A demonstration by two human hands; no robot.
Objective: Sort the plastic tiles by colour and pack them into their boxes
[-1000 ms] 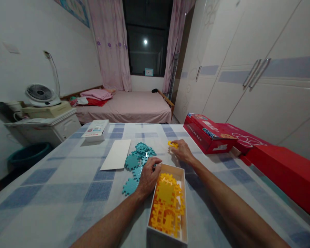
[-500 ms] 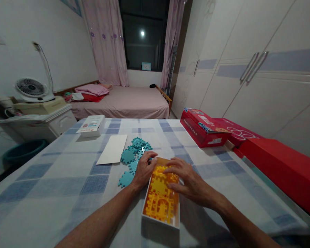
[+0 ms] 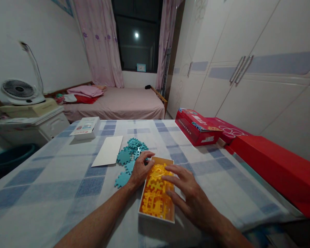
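An open white box [image 3: 156, 218] sits on the table, holding several yellow toothed plastic pieces [image 3: 155, 203]. My left hand [image 3: 140, 168] grips its far left edge, thumb at the rim and fingers bent around the corner. Over the right side of the box, my right hand [image 3: 187, 193] is spread, its fingertips close above the yellow pieces and nothing held between them. Just left of my left hand lies a loose pile of teal gear-shaped plastic pieces [image 3: 124, 156], partly hidden by that hand.
A white card [image 3: 107, 151] lies left of the teal pile. Farther back stands a white printed box [image 3: 85, 128]. Red boxes [image 3: 196, 127] and a long red case [image 3: 266, 165] line the right side of the table [image 3: 54, 175], which has a checked cloth.
The view has turned slightly to the right. My right hand has shifted a little toward me, its fingers spread over the pieces. My left hand stays at the box's edge.
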